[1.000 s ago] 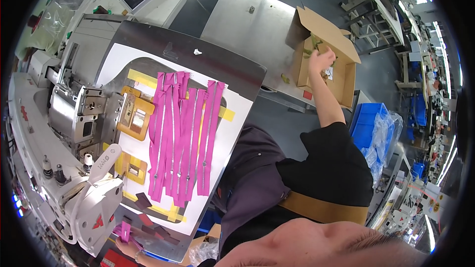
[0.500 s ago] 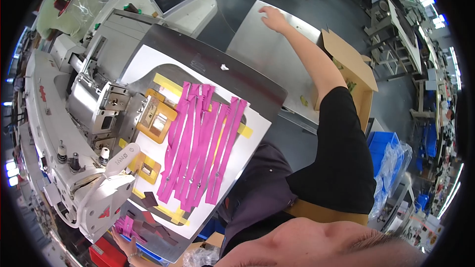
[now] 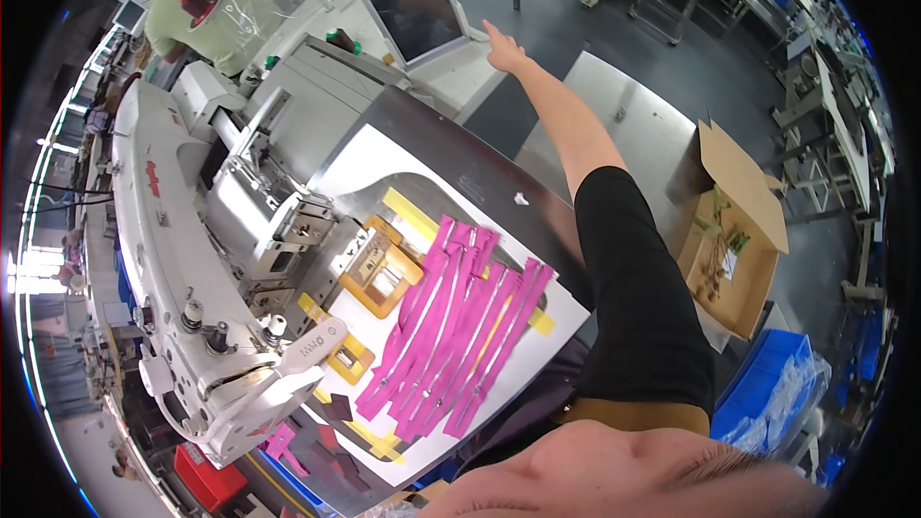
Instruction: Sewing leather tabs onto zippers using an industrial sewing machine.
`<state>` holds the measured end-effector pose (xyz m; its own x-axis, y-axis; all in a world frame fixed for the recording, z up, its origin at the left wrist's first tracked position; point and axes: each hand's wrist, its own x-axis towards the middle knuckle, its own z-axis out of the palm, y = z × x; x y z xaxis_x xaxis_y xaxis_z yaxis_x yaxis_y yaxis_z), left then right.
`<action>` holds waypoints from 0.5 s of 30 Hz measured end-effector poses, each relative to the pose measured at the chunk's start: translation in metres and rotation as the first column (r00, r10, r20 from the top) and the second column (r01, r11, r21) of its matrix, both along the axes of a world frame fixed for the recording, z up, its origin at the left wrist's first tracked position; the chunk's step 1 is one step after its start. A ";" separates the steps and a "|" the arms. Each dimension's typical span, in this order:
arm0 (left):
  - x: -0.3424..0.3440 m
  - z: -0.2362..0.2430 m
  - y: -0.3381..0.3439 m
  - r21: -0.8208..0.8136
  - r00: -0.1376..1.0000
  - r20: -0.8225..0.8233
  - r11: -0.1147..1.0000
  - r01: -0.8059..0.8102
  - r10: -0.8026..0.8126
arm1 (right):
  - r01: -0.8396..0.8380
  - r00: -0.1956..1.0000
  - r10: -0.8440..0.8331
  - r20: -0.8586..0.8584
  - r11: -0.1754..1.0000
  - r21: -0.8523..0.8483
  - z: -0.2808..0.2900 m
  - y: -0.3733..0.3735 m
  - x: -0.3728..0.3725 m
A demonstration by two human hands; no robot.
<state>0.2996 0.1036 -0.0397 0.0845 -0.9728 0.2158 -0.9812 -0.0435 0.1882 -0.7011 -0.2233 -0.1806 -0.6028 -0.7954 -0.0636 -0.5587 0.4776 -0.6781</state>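
My right hand (image 3: 506,50) is stretched far forward on the bare arm, its index finger extended toward the right edge of the white console that carries a dark screen (image 3: 415,11). The other fingers look partly curled, and nothing shows in them. Whether the fingertip touches the console, I cannot tell. My left hand is out of view. Several magenta zippers (image 3: 451,331) with silvery teeth lie side by side on a white sheet (image 3: 566,312) in front of the sewing machine (image 3: 173,230). Next to them are two amber clamp frames (image 3: 381,280) of the machine.
Right of the machine stands a metal table (image 3: 614,115) with an open cardboard box (image 3: 743,269) at its end. A blue bin (image 3: 763,384) with clear plastic is at the right. Small magenta pieces (image 3: 281,443) and a red box (image 3: 206,480) lie lower left. Another person (image 3: 192,10) is behind.
My right hand has moved from above the metal table to the console by the screen. My left hand has left the view at the lower left. The whole view has shifted.
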 end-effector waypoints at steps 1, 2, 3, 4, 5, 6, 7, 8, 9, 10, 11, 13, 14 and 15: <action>0.002 -0.002 0.010 0.013 1.000 -0.014 1.000 -0.025 0.025 | -0.012 1.000 0.012 0.003 1.000 -0.009 -0.002 -0.006 0.000; 0.003 -0.005 0.018 0.023 0.999 -0.026 0.999 -0.038 0.039 | -0.009 1.000 0.008 0.022 1.000 0.028 -0.004 -0.010 0.002; 0.005 -0.008 0.027 0.028 0.998 -0.037 0.999 -0.042 0.043 | 0.009 0.999 -0.015 0.052 0.995 0.097 -0.004 -0.015 0.002; 0.007 -0.010 0.033 0.025 0.999 -0.040 0.999 -0.026 0.027 | -0.020 0.999 0.015 0.051 0.995 0.094 -0.006 -0.015 0.004; 0.010 -0.013 0.036 0.011 0.999 -0.031 1.000 0.029 -0.029 | -0.040 0.998 0.038 0.040 0.997 0.064 -0.007 -0.016 0.007; 0.012 -0.015 0.037 -0.016 0.990 -0.005 0.990 0.142 -0.142 | -0.024 0.999 0.030 -0.033 0.987 0.162 -0.007 -0.015 0.010; 0.016 -0.017 0.030 -0.068 0.941 0.058 0.939 0.336 -0.332 | 0.002 0.993 0.028 -0.112 0.965 0.261 -0.009 -0.014 0.012; 0.018 -0.018 0.032 0.190 0.976 -0.082 0.964 -0.185 0.203 | -0.006 0.994 0.033 -0.100 0.966 0.260 -0.010 -0.013 0.014; 0.020 -0.019 0.024 0.190 0.976 -0.080 0.964 -0.186 0.204 | 0.001 0.992 0.030 -0.124 0.971 0.239 -0.012 -0.011 0.013; 0.023 -0.018 0.009 -0.034 0.916 0.189 0.930 0.367 -0.355 | 0.008 0.989 0.025 -0.143 0.975 0.224 -0.018 -0.006 0.012; 0.023 -0.017 -0.005 -0.065 0.504 0.506 0.551 0.832 -0.701 | 0.008 0.991 0.024 -0.135 0.972 0.235 -0.027 0.003 0.009; 0.010 -0.016 -0.013 -0.097 0.512 0.350 0.514 0.852 -0.784 | 0.022 0.974 -0.005 -0.227 0.997 0.073 -0.043 0.021 -0.009; -0.003 -0.013 -0.004 -0.038 0.873 0.113 0.876 0.481 -0.475 | 0.102 0.954 -0.111 -0.277 0.994 -0.046 -0.057 0.033 -0.013; -0.018 -0.010 0.000 0.136 0.997 -0.072 0.991 0.001 0.009 | 0.062 0.979 -0.081 -0.186 0.993 -0.102 -0.070 0.049 -0.017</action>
